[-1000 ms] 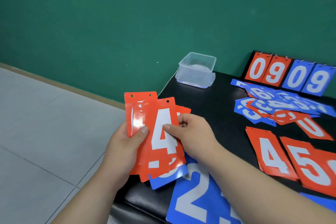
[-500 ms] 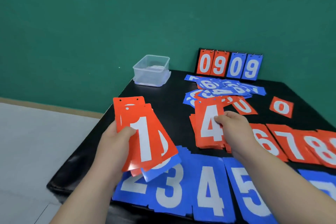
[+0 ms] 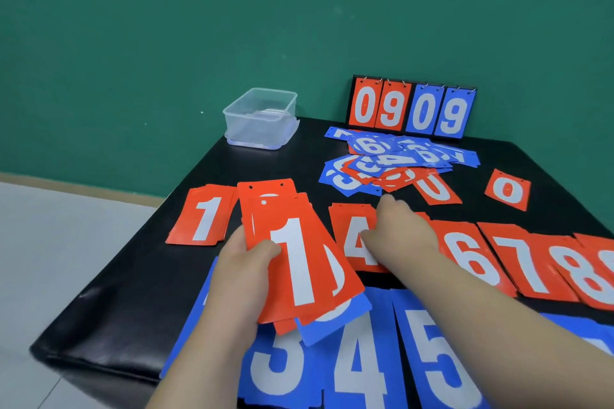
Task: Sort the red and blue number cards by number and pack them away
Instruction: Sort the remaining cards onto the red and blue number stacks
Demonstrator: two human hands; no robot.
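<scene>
sorted so far: red plastic number cards lie in piles in a row on the black padded table (image 3: 133, 292): the red 1 pile (image 3: 202, 219), red 4 pile (image 3: 354, 246), red 6 pile (image 3: 471, 259), red 7 pile (image 3: 528, 262) and red 8 pile (image 3: 594, 276). nearer the camera lie the blue 3 pile (image 3: 279, 372), blue 4 pile (image 3: 362, 375) and blue 5 pile (image 3: 438, 368).
left to sort: a mixed heap of red and blue cards (image 3: 392, 159) near the far edge, with two loose red 0 cards (image 3: 506, 189) beside it.
packing: not begun, as i judge it. the clear plastic box (image 3: 260, 119) stands at the far-left corner, well apart from the piles.
progress: sorting looks roughly midway.
left hand (image 3: 246, 276): curled round a fan of held cards (image 3: 299, 262), mostly red with one blue beneath. the thumb lies across the top red 1.
right hand (image 3: 398, 232): palm down on the red 4 pile, thumb on its face, fingers bent over its far edge. i cannot tell whether it pinches the top card or only rests.
</scene>
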